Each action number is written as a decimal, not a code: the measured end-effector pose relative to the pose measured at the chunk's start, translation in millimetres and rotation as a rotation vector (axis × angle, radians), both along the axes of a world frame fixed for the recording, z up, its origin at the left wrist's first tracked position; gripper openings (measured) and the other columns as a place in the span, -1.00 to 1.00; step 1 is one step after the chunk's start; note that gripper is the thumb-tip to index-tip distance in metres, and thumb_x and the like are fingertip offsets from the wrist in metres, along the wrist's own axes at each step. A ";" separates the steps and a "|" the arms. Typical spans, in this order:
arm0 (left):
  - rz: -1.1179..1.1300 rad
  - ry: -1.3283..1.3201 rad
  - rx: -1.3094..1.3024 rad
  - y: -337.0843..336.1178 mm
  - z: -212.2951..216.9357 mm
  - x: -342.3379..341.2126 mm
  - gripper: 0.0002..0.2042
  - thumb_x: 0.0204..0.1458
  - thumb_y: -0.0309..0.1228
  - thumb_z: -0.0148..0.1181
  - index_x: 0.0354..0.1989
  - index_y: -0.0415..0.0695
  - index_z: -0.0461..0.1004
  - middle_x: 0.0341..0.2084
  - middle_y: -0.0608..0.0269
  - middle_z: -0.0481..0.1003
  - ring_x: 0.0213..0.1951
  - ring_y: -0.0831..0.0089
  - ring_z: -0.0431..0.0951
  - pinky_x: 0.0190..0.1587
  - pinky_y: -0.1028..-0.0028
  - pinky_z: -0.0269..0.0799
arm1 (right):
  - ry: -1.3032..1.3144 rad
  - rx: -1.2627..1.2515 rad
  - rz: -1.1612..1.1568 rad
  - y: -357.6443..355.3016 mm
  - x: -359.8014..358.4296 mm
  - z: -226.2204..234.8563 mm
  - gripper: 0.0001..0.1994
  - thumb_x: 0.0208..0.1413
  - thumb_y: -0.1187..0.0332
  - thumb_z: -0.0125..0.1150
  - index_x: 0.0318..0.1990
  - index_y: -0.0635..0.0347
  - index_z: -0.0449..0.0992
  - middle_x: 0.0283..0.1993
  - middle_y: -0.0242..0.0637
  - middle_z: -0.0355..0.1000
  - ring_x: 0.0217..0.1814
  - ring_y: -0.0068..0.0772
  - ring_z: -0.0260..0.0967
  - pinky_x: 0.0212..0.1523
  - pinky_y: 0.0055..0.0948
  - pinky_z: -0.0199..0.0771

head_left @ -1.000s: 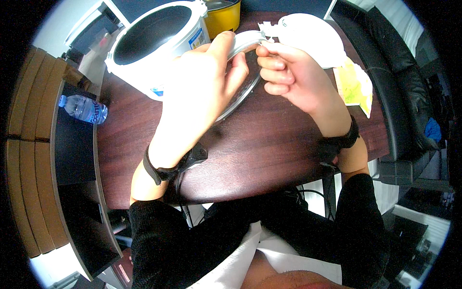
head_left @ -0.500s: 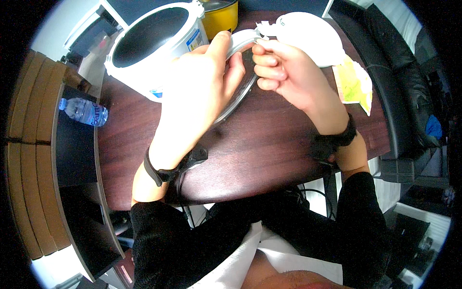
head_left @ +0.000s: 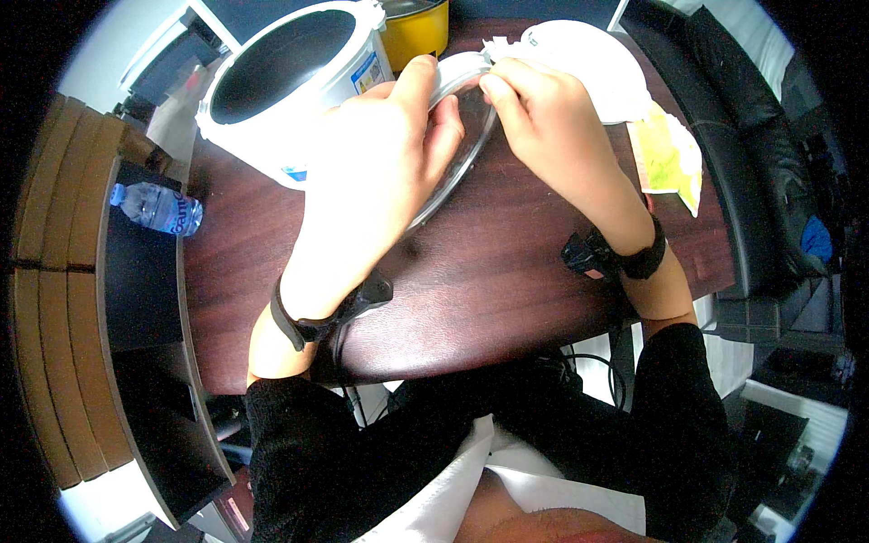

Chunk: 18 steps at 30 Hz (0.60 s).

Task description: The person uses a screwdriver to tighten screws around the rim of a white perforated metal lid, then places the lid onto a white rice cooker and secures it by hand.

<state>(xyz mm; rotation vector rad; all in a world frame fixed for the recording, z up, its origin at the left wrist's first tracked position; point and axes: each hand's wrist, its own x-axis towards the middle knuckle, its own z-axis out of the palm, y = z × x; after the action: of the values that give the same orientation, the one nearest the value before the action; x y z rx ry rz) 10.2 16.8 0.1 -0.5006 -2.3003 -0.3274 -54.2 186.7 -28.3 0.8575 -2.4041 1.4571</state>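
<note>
Between my hands is a round, clear lid point(head_left: 471, 149) with a pale band along its far rim. My left hand point(head_left: 371, 163) is closed on the left part of that rim, thumb and fingers bent round it. My right hand point(head_left: 552, 109) pinches the band at the far right, its fingertips partly hidden. Left of the lid stands a white appliance body point(head_left: 272, 136) with a dark, open inside, partly behind my left hand. A white round cover point(head_left: 593, 72) lies just beyond my right hand.
A yellow pot point(head_left: 418, 32) stands at the back. A crumpled yellow-green sheet point(head_left: 668, 158) lies at the table's right side. A clear water bottle point(head_left: 158, 209) rests on its side on the dark ledge at left. The dark wooden table point(head_left: 471, 299) ends near my lap.
My right hand has turned over, so its back now shows, and it has taken a new pinch on the pale band. My left hand keeps its hold almost unmoved.
</note>
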 end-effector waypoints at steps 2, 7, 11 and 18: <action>0.017 -0.032 -0.003 1.3 2.3 0.0 -0.83 0.05 -0.35 0.16 -0.30 -0.20 0.42 -0.63 0.07 0.50 -0.59 0.17 0.57 -0.53 0.32 0.46 | -0.310 -0.133 0.078 -0.1 0.6 0.5 -0.82 0.23 0.35 -0.03 -0.39 0.18 0.39 -0.55 -0.36 0.33 -0.58 -0.49 0.34 -0.54 -0.49 0.33; 0.038 -0.046 -0.001 2.4 0.8 4.2 -0.83 0.05 -0.36 0.17 -0.29 -0.20 0.43 -0.63 0.05 0.50 -0.59 0.17 0.57 -0.52 0.32 0.46 | -1.183 -0.835 0.671 9.2 -2.4 2.7 -0.82 0.29 0.32 -0.10 -0.30 0.18 0.37 -0.52 -0.57 0.19 -0.62 -0.77 0.09 -0.58 -0.71 0.14; 0.010 -0.054 0.046 -0.3 2.8 0.2 -0.82 0.04 -0.36 0.17 -0.27 -0.21 0.44 -0.63 0.04 0.50 -0.58 0.15 0.57 -0.52 0.31 0.46 | -0.587 -0.298 0.304 7.3 -2.0 5.0 -0.81 0.24 0.32 -0.05 -0.37 0.18 0.42 -0.56 -0.43 0.32 -0.62 -0.58 0.26 -0.58 -0.55 0.26; 0.011 -0.032 0.013 -2.1 0.7 0.7 -0.81 0.04 -0.36 0.18 -0.26 -0.20 0.44 -0.62 0.04 0.50 -0.59 0.15 0.56 -0.52 0.29 0.46 | 0.450 0.108 0.031 2.1 -16.5 -8.6 -0.78 0.19 0.32 0.03 -0.43 0.24 0.43 -0.59 -0.19 0.39 -0.62 -0.20 0.38 -0.58 -0.30 0.37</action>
<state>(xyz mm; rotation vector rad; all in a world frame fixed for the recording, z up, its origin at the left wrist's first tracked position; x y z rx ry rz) 11.0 14.7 0.8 -0.4798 -2.3292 -0.3471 -70.7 188.7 -36.8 1.1130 -2.1480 1.0126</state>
